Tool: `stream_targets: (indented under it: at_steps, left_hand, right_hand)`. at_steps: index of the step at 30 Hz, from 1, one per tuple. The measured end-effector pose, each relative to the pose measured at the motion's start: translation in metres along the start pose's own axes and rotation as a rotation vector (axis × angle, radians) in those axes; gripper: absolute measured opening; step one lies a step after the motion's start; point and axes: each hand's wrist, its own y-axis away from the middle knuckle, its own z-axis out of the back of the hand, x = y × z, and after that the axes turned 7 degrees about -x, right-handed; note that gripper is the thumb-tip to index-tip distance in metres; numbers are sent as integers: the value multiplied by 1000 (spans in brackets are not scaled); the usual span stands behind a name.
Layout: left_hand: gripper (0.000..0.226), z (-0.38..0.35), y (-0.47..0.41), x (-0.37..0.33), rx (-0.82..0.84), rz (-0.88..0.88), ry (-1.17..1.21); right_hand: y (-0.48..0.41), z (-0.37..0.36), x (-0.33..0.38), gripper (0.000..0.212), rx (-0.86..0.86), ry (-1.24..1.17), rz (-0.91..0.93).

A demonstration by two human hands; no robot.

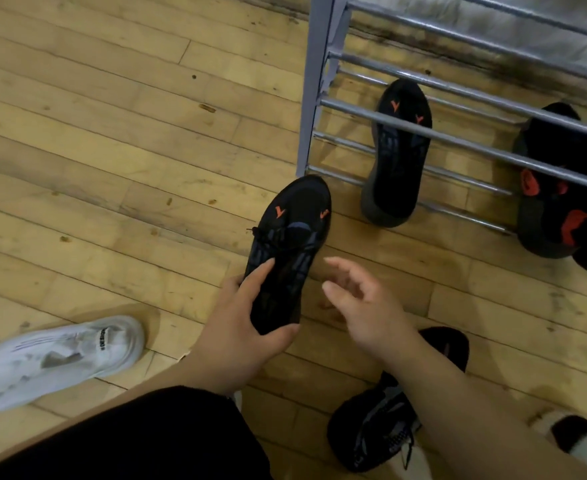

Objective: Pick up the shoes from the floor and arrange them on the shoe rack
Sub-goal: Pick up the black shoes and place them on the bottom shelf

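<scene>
Clamping a black shoe point(290, 233), left hand point(240, 327) fingers curl; right hand point(364, 306) fingers spread above scuffed wooden floor point(112, 150).

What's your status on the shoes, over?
Left hand grip on black shoe; right hand open, empty. Matching shoe on rack. Toe near rack's corner post; white shoe on floor.

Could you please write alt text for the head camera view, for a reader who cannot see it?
A person's left hand grips a black shoe with orange marks, its toe pointing at a metal shoe rack, while the right hand hovers open beside it. A matching shoe sits on the rack's lower bars; a white shoe lies on the wooden floor.
</scene>
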Motion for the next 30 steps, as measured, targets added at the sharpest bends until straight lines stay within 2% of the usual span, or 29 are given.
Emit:
stream_targets:
  at_steps: [9,14,18,21,24,27,30]
  left_hand:
    - [106,0,-10,-36,87,-158,-68]
    - [125,-5,-57,-68,124,-197,-176]
    - [127,-14,-111,-90,106,-260,-216]
    - [118,-26,-144,-105,30,-251,-200]
    - [115,-43,-157,-109,15,-202,-297]
    - [114,-51,-156,-103,19,-209,-414]
    - [121,-46,-152,-95,40,-179,-411]
  right_hand:
    - [-29,33,13,27,-139,-268,97]
    - [-65,42,26,40,-204,-278,158]
    - [-98,53,40,58,-187,-192,177]
    - [-102,63,49,46,-221,138,228]
    - [-94,67,39,29,-383,473,419]
    - [-94,74,25,21,-493,489,455]
    - [-96,81,21,37,-581,529,433]
